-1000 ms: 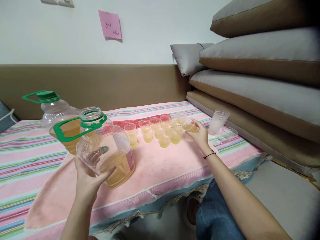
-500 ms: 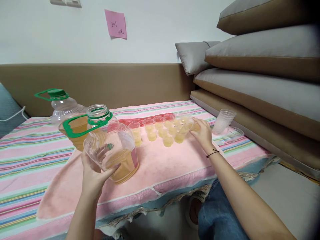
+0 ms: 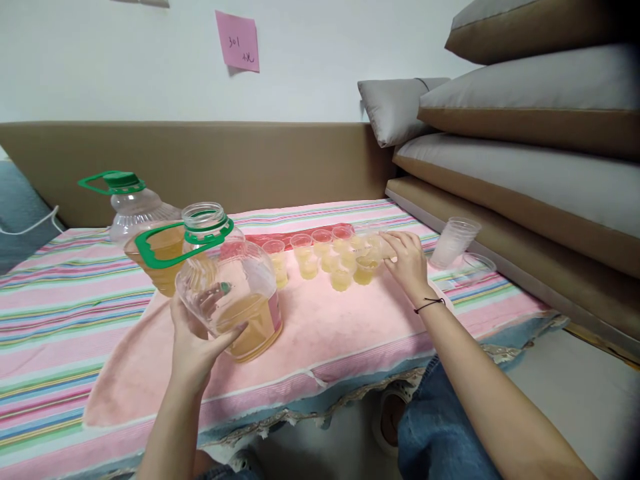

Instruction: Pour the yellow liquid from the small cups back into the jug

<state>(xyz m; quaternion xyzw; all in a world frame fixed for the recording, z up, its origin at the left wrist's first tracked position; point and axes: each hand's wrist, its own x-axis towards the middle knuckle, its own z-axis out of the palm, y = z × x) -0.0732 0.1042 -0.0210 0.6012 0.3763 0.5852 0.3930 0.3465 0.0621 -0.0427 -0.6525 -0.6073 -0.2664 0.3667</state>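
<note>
My left hand (image 3: 203, 343) is wrapped round a clear plastic jug (image 3: 250, 283) with a green handle, uncapped and partly filled with yellow liquid. The jug rests near the front of the pink towel (image 3: 320, 327). My right hand (image 3: 407, 263) grips a clear plastic cup (image 3: 377, 247), tipped to the left over another cup (image 3: 367, 270) that holds yellow liquid. Several more cups (image 3: 341, 278) with yellow liquid stand close together to the left. My fingers partly hide the held cup, and its clear wall blends with those behind.
Behind the open jug stands a second jug (image 3: 150, 220) with a green cap. A tilted stack of clear cups (image 3: 455, 241) is at the right, beside a clear plastic lid or wrapper (image 3: 475, 265). Red plastic (image 3: 260, 240) lies behind the cups. Cushions (image 3: 520, 153) are piled at the right.
My right hand has tipped the cup further left, and the cup beneath it looks fuller. My left hand stays on the jug. The view has shifted slightly.
</note>
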